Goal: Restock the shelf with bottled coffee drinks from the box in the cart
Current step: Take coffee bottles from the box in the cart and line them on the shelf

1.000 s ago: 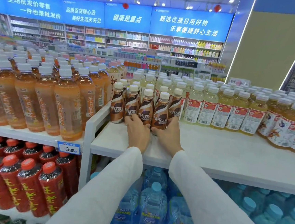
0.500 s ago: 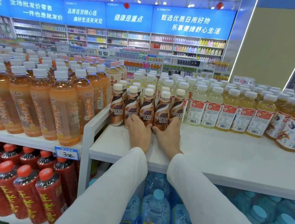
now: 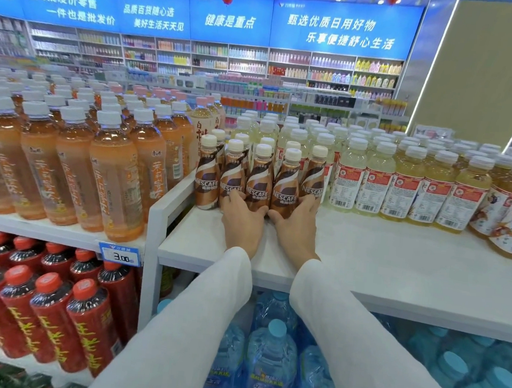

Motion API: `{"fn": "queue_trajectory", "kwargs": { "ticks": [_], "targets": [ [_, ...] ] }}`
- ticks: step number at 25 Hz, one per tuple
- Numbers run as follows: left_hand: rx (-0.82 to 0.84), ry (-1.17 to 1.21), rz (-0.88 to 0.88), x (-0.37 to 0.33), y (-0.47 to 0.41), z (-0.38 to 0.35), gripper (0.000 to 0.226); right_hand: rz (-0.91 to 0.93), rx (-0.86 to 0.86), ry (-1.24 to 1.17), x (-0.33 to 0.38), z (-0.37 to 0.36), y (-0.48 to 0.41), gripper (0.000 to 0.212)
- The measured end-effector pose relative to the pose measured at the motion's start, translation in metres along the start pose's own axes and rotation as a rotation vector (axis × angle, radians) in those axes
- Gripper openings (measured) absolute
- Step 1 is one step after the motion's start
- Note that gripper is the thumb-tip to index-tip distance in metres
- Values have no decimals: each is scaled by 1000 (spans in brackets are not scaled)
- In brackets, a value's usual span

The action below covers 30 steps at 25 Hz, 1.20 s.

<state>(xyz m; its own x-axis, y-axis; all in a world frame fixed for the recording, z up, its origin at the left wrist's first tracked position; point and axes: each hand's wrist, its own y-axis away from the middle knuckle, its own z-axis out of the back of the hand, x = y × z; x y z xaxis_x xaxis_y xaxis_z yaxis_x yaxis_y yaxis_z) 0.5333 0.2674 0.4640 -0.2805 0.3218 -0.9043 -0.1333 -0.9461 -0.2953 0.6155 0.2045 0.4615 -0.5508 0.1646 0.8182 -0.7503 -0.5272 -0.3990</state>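
Right now I am looking at a white shelf [image 3: 366, 265] in a shop. Tall orange tea bottles [image 3: 114, 175] are standing on the left, past a white divider [image 3: 170, 198]. Pale yellow drink bottles [image 3: 404, 182] are crowding the right and the back. Red bottles [image 3: 52, 315] and blue water jugs [image 3: 268, 356] are sitting on the shelves below. The coffee bottles [image 3: 259, 181] are standing upright in a tight bunch at the shelf's left end, brown and cream with white caps and "NESCAFE" on them. My left hand [image 3: 243, 223] is pressing flat on the fronts of two, fingers spread. My right hand [image 3: 298, 225] is curling around the base of another.
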Motion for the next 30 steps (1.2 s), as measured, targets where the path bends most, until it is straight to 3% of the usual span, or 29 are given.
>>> {"fn": "queue_trajectory", "kwargs": {
  "ticks": [5, 11, 15, 19, 25, 30],
  "targets": [
    [0, 10, 31, 2, 5, 3, 45, -58, 71, -27, 1, 7, 9, 73],
    [41, -30, 7, 16, 37, 37, 43, -67, 181, 127, 4, 34, 54, 60],
    [-15, -35, -57, 31, 85, 86, 38, 29, 149, -2, 16, 48, 110, 44],
    [-132, -6, -113, 67, 148, 160, 38, 126, 264, -173, 18, 46, 187, 28],
    [-225, -72, 188, 170, 260, 278, 40, 71, 596, -232, -4, -11, 288, 28],
    [-377, -183, 497, 236, 359, 346, 41, -129, 959, -125, -22, -68, 360, 38]
  ]
}}
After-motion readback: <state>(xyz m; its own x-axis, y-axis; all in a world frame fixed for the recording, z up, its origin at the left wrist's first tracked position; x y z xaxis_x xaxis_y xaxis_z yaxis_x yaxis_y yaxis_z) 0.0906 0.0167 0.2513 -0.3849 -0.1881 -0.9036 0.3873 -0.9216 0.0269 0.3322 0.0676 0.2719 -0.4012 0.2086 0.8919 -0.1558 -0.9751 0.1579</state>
